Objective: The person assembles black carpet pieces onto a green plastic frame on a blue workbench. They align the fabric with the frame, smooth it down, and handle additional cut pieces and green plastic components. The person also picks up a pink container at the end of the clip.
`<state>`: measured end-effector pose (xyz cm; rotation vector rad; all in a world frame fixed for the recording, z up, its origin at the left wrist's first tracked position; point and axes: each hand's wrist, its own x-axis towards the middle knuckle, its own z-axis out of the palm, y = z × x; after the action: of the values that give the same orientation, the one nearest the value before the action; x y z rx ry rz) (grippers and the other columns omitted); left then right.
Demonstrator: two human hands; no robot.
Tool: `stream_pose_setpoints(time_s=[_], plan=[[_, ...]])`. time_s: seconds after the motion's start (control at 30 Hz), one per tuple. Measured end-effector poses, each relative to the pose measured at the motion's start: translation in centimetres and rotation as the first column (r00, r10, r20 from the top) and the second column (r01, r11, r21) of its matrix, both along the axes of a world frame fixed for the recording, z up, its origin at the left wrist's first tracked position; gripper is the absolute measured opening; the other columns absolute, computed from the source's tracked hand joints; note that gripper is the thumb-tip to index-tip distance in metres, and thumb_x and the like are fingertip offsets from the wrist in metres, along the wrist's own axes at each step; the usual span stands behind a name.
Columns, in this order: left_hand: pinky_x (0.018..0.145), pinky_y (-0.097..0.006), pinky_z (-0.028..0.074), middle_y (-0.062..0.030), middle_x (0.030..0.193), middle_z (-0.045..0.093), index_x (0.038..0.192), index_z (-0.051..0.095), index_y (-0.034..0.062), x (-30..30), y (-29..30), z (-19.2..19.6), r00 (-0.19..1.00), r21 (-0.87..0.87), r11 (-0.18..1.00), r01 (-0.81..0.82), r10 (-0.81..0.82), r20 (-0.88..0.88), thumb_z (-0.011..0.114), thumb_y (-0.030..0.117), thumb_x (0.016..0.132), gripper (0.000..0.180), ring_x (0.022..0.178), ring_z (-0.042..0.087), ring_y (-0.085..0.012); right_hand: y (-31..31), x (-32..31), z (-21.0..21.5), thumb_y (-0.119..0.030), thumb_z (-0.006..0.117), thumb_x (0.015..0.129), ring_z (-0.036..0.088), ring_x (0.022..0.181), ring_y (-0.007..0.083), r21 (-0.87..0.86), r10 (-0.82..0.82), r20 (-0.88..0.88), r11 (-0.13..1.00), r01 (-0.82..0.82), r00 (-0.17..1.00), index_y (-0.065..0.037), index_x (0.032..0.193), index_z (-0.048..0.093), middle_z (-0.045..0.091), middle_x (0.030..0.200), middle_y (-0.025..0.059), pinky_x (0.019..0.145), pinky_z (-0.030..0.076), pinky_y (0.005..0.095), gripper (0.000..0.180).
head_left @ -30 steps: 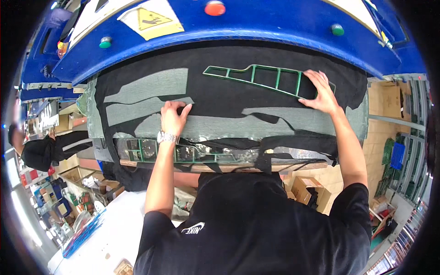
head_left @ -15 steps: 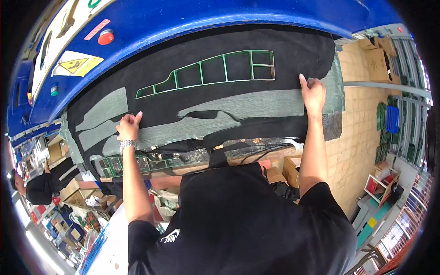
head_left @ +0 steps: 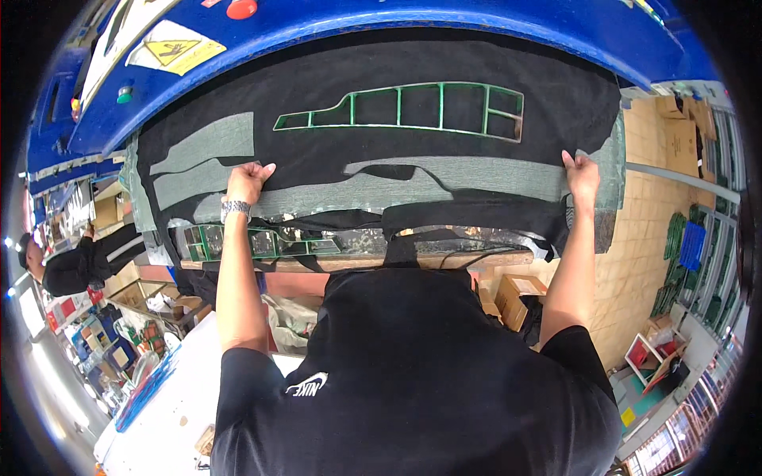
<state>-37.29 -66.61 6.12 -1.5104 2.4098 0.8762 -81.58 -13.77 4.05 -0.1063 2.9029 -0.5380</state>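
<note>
Appearing well to the left of the left hand is another person in dark clothing (head_left: pixel 67 270). Nearer that hand, beyond it and to its left, a round green push button (head_left: pixel 125 95) sits on the blue painted metal machine (head_left: pixel 333 25); a yellow warning sticker with a black hand symbol (head_left: pixel 175 51) is also fixed there. The left hand (head_left: pixel 248 181), with a silver metal-link watch (head_left: pixel 235 208) at its wrist, is mostly closed, fingers curled and thumb drawn in close, over the wide black fabric-like sheet (head_left: pixel 567 87); whether it pinches the sheet I cannot tell. On the near side of this hand, partly behind the forearm, lies a smaller green-edged frame (head_left: pixel 276 243).

Between the hands and beyond both, the long, tapering green metal frame with crossbars (head_left: pixel 400 107) rests flat on the sheet, touched by neither hand. Grey-green textured material (head_left: pixel 508 173) shows in curved patches between the hands.

The right hand (head_left: pixel 583 176) is at the sheet's right part, fingers folded and thumb raised; its grip cannot be made out. Nearer the body than this hand is an open brown cardboard box (head_left: pixel 520 297); well to its right, a blue plastic crate (head_left: pixel 692 244).
</note>
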Motion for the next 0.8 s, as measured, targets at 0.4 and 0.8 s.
stream_pose_setpoints(time_s=[0.4,0.8], plan=[[0.064,-0.039,0.047,-0.0094,0.065,0.065,0.078,0.07,0.0011,3.6,4.8,0.2,0.993,-0.135,0.991,0.025,-0.01,0.113,0.084,0.04,0.081,0.041,0.061,0.055,-0.0168,4.6,1.2,0.7,-0.04,0.08,0.087,0.053,0.063,0.0156,0.02,0.045,0.066,0.999,-0.046,0.997,-0.001,0.075,0.066,0.063,0.065,0.0082,0.066,0.049,0.0361,0.043],[0.075,-0.039,0.053,-0.0077,0.085,0.075,0.092,0.072,0.0085,0.9,3.7,2.3,0.982,-0.183,0.983,0.006,0.029,0.189,0.078,0.055,0.083,0.048,0.08,0.071,-0.0221,7.1,-14.8,-3.8,-0.077,0.07,0.074,0.066,0.113,0.0431,0.224,-0.176,-0.214,0.949,0.223,0.961,0.003,0.109,0.071,0.071,0.113,0.0278,0.097,0.052,0.0501,0.087]])
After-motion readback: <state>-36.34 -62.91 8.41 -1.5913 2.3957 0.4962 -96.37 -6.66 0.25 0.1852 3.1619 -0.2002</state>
